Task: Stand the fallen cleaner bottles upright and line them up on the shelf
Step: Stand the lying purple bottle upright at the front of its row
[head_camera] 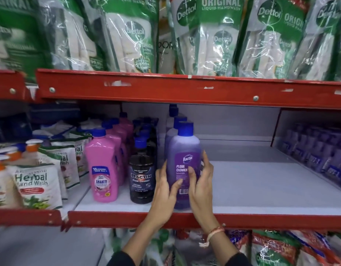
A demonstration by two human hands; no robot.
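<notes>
A purple Bactin floor cleaner bottle with a blue cap stands upright at the front of the white shelf. My left hand cups its left side and my right hand its right side, fingers wrapped onto the label. Two more purple bottles stand in a row right behind it. To the left stands a row of black Bactin bottles, then a row of pink Shakti bottles, all upright. No fallen bottle is visible.
Herbal hand wash pouches fill the shelf section at left. Purple packs sit in the section at right behind a red divider. Dettol refill pouches hang over the red upper shelf rail.
</notes>
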